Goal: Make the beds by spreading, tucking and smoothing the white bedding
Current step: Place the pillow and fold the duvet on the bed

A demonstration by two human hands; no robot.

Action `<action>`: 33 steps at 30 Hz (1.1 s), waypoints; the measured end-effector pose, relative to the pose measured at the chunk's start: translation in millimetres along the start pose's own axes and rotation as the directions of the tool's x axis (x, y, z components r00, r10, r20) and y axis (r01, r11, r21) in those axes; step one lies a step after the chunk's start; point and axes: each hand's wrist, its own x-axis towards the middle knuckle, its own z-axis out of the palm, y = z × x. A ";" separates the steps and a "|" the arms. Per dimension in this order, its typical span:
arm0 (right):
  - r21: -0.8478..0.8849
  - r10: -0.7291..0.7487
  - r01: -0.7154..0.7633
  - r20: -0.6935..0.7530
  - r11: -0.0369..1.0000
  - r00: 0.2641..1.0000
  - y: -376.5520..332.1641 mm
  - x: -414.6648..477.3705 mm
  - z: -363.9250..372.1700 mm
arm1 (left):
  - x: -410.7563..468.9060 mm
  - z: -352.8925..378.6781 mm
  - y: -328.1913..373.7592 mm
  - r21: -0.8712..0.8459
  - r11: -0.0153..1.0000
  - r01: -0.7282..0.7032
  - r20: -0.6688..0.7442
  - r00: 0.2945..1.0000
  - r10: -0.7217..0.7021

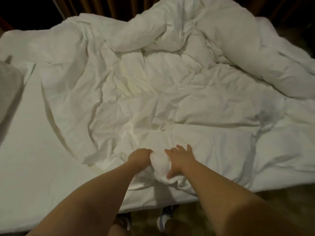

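no legible txt, no labels, no nos.

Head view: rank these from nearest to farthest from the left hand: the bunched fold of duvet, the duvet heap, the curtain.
1. bunched fold: gripped by the left hand, at the near edge.
2. duvet heap: far right side.
3. curtain: at the back, beyond the heap.

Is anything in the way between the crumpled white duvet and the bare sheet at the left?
Nothing visible lies on the flat white sheet next to the crumpled white duvet; only what looks like a pale pillow sits at the far left edge.
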 end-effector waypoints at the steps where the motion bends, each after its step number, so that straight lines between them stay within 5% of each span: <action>1: 0.011 0.016 -0.015 -0.114 1.000 0.993 0.0 1.3 0.2 | 2.2 -12.1 -1.2 -0.049 0.999 0.001 -0.076 0.997 -0.005; 3: 0.229 0.094 -0.022 -0.308 0.973 0.947 -9.0 1.6 -19.3 | 3.5 -52.8 -8.6 -0.133 0.991 -0.011 -0.231 0.973 -0.021; 6: 0.605 0.269 0.059 -0.437 0.794 0.858 -39.0 1.3 -101.9 | -3.3 -139.0 -28.5 -0.282 0.958 -0.052 -0.484 0.870 -0.096; 11: 0.622 0.295 0.470 -0.747 0.626 0.595 -116.9 -34.8 -290.2 | -45.2 -279.0 -66.0 -0.519 0.814 -0.263 -0.763 0.571 -0.302; 15: 0.552 0.143 0.775 -0.832 0.309 0.536 -200.6 -77.6 -373.5 | -101.3 -367.7 -118.3 -0.424 0.783 -0.454 -0.902 0.289 -0.321; 17: 0.547 0.131 0.767 -0.833 0.335 0.537 -236.9 -74.0 -395.8 | -116.7 -403.0 -158.3 -0.358 0.858 -0.368 -0.928 0.246 -0.281; 20: 0.652 0.252 0.512 -0.722 0.560 0.644 -269.8 -31.4 -402.9 | -119.2 -414.1 -215.7 -0.385 0.915 -0.122 -0.884 0.333 -0.327; 23: 0.762 0.415 0.172 -0.510 0.625 0.754 -281.0 7.9 -364.6 | -106.9 -351.3 -247.9 -0.412 0.903 -0.119 -0.845 0.421 -0.330; 25: 0.748 0.447 0.072 -0.467 0.659 0.763 -280.9 24.5 -331.4 | -92.5 -290.1 -262.9 -0.471 0.874 -0.116 -0.717 0.627 -0.304; 27: 0.707 0.424 -0.003 -0.420 0.707 0.802 -278.6 36.2 -300.1 | -79.8 -235.8 -274.3 -0.483 0.874 0.045 -0.421 0.864 -0.277; 28: 0.685 0.405 -0.030 -0.395 0.728 0.824 -277.9 41.7 -284.9 | -74.4 -214.8 -278.5 -0.448 0.888 0.103 -0.289 0.923 -0.253; 33: 0.573 0.330 -0.080 -0.346 0.816 0.878 -279.9 52.6 -202.6 | -59.5 -158.1 -273.5 -0.460 0.873 0.161 -0.057 0.976 -0.210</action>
